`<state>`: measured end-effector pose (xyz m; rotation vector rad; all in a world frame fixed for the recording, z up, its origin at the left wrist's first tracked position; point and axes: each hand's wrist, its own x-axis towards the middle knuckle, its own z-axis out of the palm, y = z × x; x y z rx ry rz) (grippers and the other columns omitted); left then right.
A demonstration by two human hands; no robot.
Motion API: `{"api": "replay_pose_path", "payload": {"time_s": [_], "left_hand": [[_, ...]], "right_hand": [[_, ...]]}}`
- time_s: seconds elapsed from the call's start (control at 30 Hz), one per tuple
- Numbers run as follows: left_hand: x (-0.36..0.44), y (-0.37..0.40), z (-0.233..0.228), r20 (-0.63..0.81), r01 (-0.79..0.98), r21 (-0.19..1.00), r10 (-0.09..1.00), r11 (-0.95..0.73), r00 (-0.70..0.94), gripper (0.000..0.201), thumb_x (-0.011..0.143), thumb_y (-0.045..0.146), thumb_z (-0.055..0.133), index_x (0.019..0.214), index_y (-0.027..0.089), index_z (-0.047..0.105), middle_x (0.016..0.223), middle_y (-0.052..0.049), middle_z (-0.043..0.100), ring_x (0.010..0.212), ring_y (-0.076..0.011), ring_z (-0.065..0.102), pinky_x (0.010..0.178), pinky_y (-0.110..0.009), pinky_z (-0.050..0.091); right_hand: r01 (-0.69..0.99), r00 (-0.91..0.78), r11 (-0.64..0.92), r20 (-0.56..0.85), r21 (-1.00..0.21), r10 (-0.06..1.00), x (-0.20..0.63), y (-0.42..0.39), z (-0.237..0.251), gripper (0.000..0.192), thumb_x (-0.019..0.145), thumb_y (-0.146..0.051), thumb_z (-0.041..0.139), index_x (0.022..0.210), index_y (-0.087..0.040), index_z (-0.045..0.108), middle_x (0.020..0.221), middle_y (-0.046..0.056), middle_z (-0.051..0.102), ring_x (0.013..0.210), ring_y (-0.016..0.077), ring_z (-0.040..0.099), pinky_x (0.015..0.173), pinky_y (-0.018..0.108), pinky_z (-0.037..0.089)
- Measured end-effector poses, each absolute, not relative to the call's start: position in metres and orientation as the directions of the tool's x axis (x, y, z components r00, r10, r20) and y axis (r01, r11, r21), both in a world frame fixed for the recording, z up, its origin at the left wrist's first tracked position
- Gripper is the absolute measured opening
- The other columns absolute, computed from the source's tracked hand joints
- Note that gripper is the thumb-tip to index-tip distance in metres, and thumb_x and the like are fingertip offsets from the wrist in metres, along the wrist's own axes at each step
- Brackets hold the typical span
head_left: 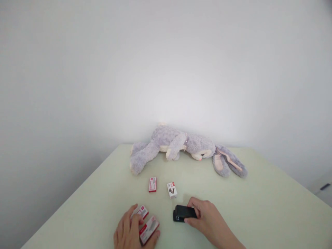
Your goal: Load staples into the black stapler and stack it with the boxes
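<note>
My left hand (129, 231) grasped two boxes (149, 229), presumably to steady them; my right hand (206, 216) pinched the stapler (185, 212).

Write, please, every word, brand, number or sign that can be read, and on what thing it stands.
No text is clear enough to quote.
Two boxes at the left hand: print too small and blurred.
Farther red-and-white box: print too small.
White box beside it: print too blurred; only a dark picture shows.
Black stapler in the right hand: no lettering visible.
</note>
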<state>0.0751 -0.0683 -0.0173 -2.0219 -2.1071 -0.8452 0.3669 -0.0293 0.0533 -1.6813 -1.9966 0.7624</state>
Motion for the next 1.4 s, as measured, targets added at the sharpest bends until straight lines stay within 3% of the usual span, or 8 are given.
{"api": "replay_pose_path", "payload": {"time_s": [0.13,0.3,0.5,0.67,0.8,1.0,1.17,1.4], "left_hand": [[0.062,-0.046,-0.022,0.401,0.894,0.422,0.915,-0.147,-0.038,0.038,0.082,0.050,0.067,0.109,0.023,0.062,0.129,-0.012,0.059,0.114,-0.0300,0.060,0.096,-0.049,0.052],[0.084,-0.024,-0.016,0.403,0.938,0.330,0.914,-0.109,-0.035,0.057,0.090,0.042,0.057,0.145,0.028,0.048,0.140,-0.011,0.051,0.119,-0.0298,0.057,0.098,-0.048,0.050],[0.111,-0.004,0.004,0.385,0.944,0.299,0.923,-0.143,0.017,0.046,0.092,0.040,0.053,0.135,0.022,0.055,0.142,-0.012,0.054,0.120,-0.0284,0.056,0.095,-0.042,0.046],[0.142,-0.026,-0.019,0.427,0.938,0.330,0.903,-0.108,-0.046,0.046,0.092,0.046,0.053,0.130,0.020,0.056,0.142,-0.015,0.057,0.119,-0.0312,0.057,0.093,-0.045,0.047],[0.164,-0.029,-0.035,0.520,0.919,0.371,0.850,-0.137,-0.083,0.051,0.095,0.043,0.051,0.139,0.018,0.051,0.150,-0.016,0.052,0.134,-0.0330,0.050,0.105,-0.050,0.044],[0.165,-0.015,-0.035,0.538,0.904,0.315,0.839,-0.288,0.080,0.064,0.098,0.038,0.051,0.158,0.022,0.032,0.161,-0.009,0.042,0.149,-0.0318,0.035,0.114,-0.051,0.044],[0.158,-0.018,-0.045,0.541,0.909,0.291,0.835,-0.297,0.100,0.058,0.098,0.039,0.052,0.153,0.024,0.042,0.155,-0.010,0.049,0.144,-0.0335,0.041,0.111,-0.053,0.048],[0.139,-0.031,-0.066,0.514,0.920,0.143,0.822,-0.366,0.247,0.055,0.097,0.037,0.054,0.152,0.032,0.045,0.151,-0.003,0.056,0.136,-0.0305,0.053,0.100,-0.046,0.056]], "right_hand": [[0.751,-0.169,0.108,-0.032,-0.651,0.985,0.365,-0.029,0.053,0.013,0.072,-0.023,0.074,0.083,-0.025,0.067,0.061,-0.009,0.057,0.060,0.0121,0.055,0.058,0.022,0.027],[0.748,-0.148,0.100,-0.017,-0.657,0.989,0.362,-0.031,0.048,0.014,0.072,-0.022,0.074,0.082,-0.026,0.066,0.063,-0.009,0.058,0.062,0.0124,0.057,0.058,0.022,0.028],[0.832,0.061,-0.039,0.021,-0.553,0.998,0.365,-0.033,0.041,0.013,0.078,-0.029,0.073,0.085,-0.027,0.062,0.067,-0.004,0.065,0.065,0.0171,0.061,0.059,0.025,0.026],[0.819,0.240,-0.180,0.040,-0.545,0.970,0.362,-0.012,0.041,0.012,0.086,-0.037,0.066,0.084,-0.026,0.061,0.071,0.002,0.069,0.069,0.0210,0.065,0.060,0.027,0.028],[0.790,0.198,-0.146,0.022,-0.596,0.980,0.344,0.009,0.043,0.012,0.084,-0.035,0.068,0.084,-0.024,0.064,0.077,0.004,0.071,0.075,0.0215,0.067,0.061,0.027,0.031],[0.742,0.074,-0.086,-0.046,-0.664,0.996,0.338,-0.011,0.044,0.008,0.085,-0.033,0.067,0.087,-0.025,0.068,0.064,-0.003,0.066,0.062,0.0158,0.062,0.056,0.024,0.031],[0.690,0.084,-0.100,-0.058,-0.717,0.995,0.345,-0.041,0.029,0.027,0.091,-0.051,0.058,0.089,-0.025,0.066,0.057,-0.005,0.054,0.057,0.0166,0.056,0.056,0.026,0.029],[0.408,0.013,-0.063,-0.063,-0.911,0.998,0.323,-0.053,-0.017,0.061,0.092,-0.075,0.041,0.112,-0.020,0.057,0.056,-0.007,0.047,0.054,0.0177,0.050,0.056,0.028,0.033]]}}
